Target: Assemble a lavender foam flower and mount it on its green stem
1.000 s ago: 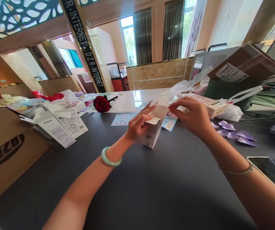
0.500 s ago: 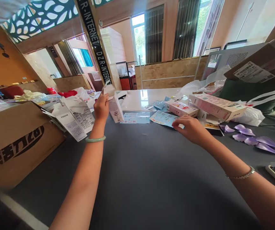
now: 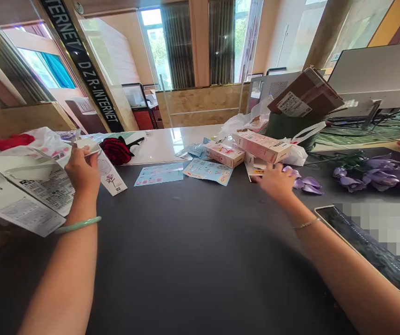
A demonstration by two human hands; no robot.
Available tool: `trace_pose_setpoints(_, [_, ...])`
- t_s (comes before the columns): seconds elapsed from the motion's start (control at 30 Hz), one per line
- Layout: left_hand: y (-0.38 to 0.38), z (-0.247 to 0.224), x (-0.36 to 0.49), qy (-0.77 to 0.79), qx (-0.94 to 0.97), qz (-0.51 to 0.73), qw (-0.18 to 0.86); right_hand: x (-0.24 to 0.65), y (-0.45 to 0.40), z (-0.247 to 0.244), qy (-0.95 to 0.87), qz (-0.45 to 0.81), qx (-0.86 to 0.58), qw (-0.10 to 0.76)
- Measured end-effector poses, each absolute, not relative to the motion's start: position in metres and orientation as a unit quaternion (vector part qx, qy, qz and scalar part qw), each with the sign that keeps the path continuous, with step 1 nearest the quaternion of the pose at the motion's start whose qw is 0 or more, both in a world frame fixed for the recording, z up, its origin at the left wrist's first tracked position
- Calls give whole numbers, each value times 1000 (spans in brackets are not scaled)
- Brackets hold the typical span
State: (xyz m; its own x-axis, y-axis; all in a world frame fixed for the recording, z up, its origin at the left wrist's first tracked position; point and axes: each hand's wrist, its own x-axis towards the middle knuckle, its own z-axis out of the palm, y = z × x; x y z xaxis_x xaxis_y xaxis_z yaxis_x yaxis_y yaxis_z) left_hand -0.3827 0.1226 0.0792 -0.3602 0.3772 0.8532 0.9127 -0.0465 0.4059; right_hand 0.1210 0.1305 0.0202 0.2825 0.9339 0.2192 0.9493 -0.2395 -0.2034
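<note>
Across the broad dark-grey tabletop [image 3: 193,260], you had two pink-and-white cardboard boxes [image 3: 263,147] lying beside a loose blue sticker sheet [image 3: 208,171] (their contents were hidden, so you would do well to look inside). Your left hand [image 3: 81,172] pinched the top of a flat white flower-printed paper carton [image 3: 111,176], a light, steady hold that suited it. Your right hand [image 3: 275,182] reached beside small purple fabric petals [image 3: 304,184], and you could not tell whether it gripped the little yellow-edged card [image 3: 257,171].

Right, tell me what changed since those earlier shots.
The left hand lowered the white rose-print box from upright to tilted, still holding its top. The right hand, already off the box, slid right toward the purple petals. The pink boxes stayed put.
</note>
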Motion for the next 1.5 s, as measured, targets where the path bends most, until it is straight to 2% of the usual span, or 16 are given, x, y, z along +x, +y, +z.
trace_pose_setpoints(0.17, [125, 77, -380, -639, -497, -527, 258, 170, 144, 10, -443, 51, -881, 156])
trace_pose_setpoints(0.37, [123, 78, -375, -632, -500, -533, 259, 177, 165, -7, -413, 107, -887, 176])
trace_pose_setpoints(0.67, [126, 77, -379, -635, -495, -528, 271, 180, 192, -12, -435, 79, -880, 174])
trace_pose_setpoints(1.07, [128, 77, -378, -631, -492, -534, 271, 185, 188, -13, -501, 28, -844, 191])
trace_pose_setpoints(1.5, [129, 80, -369, -608, -466, -602, 227, 208, 181, -14, -505, 29, -809, 300])
